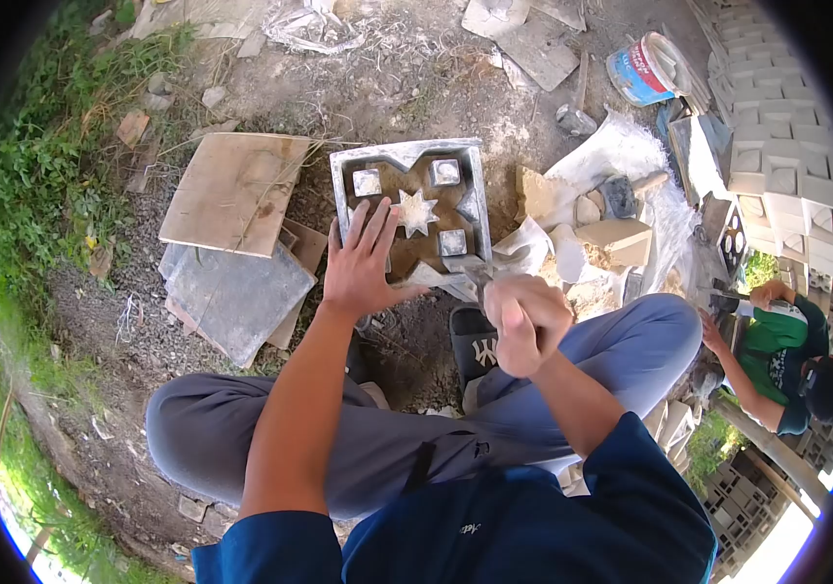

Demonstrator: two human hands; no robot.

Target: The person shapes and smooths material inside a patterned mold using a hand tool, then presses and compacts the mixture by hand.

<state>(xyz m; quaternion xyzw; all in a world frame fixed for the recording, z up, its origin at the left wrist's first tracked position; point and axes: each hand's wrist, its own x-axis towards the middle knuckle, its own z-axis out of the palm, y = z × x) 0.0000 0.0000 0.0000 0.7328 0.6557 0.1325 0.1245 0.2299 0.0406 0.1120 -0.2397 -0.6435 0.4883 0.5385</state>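
On the ground in front of my feet lies a square grey patterned block or mould (480,222), with raised squares and a star shape (416,213) at its middle. My left hand (366,261) rests on its near left part, fingers spread and pointing away from me. Wrapped in a fist, my right hand (530,323) grips a tool with a flat grey blade (476,276); its handle is mostly hidden by the fingers. The blade is at the near right corner of the block; whether it touches cannot be told.
Wooden boards (233,190) and a grey slab (239,297) are stacked at left. Brick pieces (615,240) and plastic sheeting lie right. Farther back are a hammer (577,119) and a paint bucket (642,73). Patterned blocks (777,117) stand far right, near another person (777,350).
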